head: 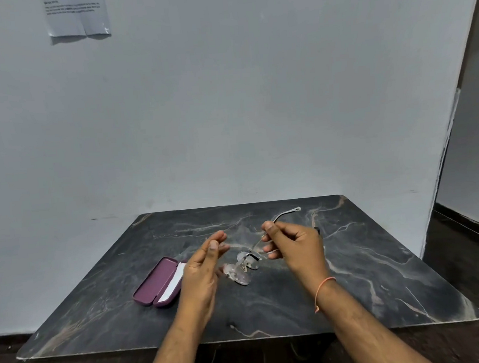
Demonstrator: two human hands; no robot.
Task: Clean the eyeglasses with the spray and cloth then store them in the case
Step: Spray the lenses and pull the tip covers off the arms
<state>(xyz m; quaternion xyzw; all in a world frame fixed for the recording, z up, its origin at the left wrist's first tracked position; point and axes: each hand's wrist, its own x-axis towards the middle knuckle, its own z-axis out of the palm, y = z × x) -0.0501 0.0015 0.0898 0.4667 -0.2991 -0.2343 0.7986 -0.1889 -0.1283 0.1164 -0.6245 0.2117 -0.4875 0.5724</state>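
The rimless eyeglasses (241,268) hang above the middle of the dark marble table (383,270), lenses down. My right hand (290,247) pinches one temple arm between thumb and fingers, and the arm's tip sticks out toward the wall. My left hand (203,267) is beside the lenses on their left, fingers straight and apart, holding nothing. A maroon glasses case (156,284) lies open on the table to the left, with a white cloth (174,282) in its right half. A small dark object, perhaps the spray, shows just behind my right hand.
A grey wall rises right behind the table, with a printed sheet of paper (77,15) taped high on it. A wall corner and a dark doorway (474,162) stand at the right. Dark floor surrounds the table's front and right sides.
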